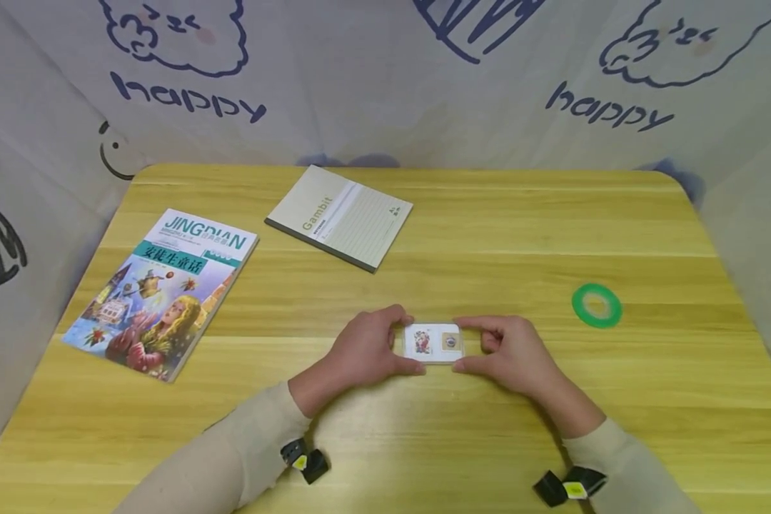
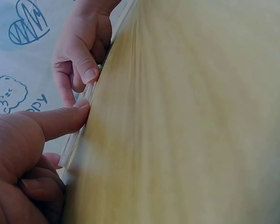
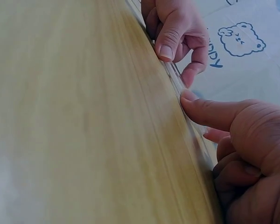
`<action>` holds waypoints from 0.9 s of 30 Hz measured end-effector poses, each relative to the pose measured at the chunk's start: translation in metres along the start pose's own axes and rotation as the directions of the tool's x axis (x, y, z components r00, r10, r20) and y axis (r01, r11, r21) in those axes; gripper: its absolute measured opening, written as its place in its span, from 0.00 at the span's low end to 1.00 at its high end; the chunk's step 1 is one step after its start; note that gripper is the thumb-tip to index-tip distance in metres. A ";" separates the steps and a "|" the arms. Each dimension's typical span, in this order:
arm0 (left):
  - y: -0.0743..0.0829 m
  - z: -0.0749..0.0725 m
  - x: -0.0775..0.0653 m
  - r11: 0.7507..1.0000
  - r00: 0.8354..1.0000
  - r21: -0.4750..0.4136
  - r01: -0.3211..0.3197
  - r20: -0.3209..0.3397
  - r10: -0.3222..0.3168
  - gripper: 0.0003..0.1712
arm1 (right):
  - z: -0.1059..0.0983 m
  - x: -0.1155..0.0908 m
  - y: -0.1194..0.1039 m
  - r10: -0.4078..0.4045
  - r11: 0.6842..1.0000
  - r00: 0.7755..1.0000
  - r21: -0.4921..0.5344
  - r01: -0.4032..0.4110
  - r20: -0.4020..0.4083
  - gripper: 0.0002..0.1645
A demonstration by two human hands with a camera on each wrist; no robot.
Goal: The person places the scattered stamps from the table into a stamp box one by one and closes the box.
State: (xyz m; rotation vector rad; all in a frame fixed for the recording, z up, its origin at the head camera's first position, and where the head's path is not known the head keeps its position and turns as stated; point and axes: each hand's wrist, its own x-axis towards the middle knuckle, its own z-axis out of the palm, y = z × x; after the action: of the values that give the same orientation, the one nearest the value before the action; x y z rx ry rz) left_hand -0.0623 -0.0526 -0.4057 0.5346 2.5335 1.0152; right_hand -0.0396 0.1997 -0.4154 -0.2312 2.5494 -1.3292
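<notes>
A small flat clear plastic case [image 1: 433, 343] with a white inside and two little pictures on its face lies at the middle of the table, near the person. My left hand [image 1: 368, 347] pinches its left end between thumb and index finger. At the right end, my right hand [image 1: 517, 354] holds it the same way, with its other fingers folded in. Seen edge-on in the left wrist view, the case [image 2: 71, 145] is thin and low against the tabletop. The right wrist view shows both thumbs on its near edge.
A wooden table [image 1: 488, 235] bears a colourful storybook [image 1: 160, 293] at the left and a beige notebook [image 1: 340, 218] at the back. A green tape roll [image 1: 583, 312] lies flat to the right of my right hand. White cloth with drawings [image 1: 373, 107] hangs behind.
</notes>
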 end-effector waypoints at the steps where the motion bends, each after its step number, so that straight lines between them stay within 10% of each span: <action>1: 0.000 0.000 -0.001 1.000 1.000 -0.001 0.003 -0.005 -0.003 0.41 | 0.001 0.000 0.000 0.001 1.000 1.000 -0.004 -0.001 0.003 0.34; 27: -0.003 0.003 -0.004 1.000 0.998 -0.015 0.012 -0.065 -0.013 0.42 | 0.004 0.000 0.003 -0.061 0.997 0.998 -0.037 0.061 -0.015 0.35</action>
State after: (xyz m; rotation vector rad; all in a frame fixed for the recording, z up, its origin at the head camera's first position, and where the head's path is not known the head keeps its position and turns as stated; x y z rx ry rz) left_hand -0.0582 -0.0541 -0.4092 0.4891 2.5808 1.0620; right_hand -0.0383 0.1984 -0.4199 -0.3093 2.6011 -1.3118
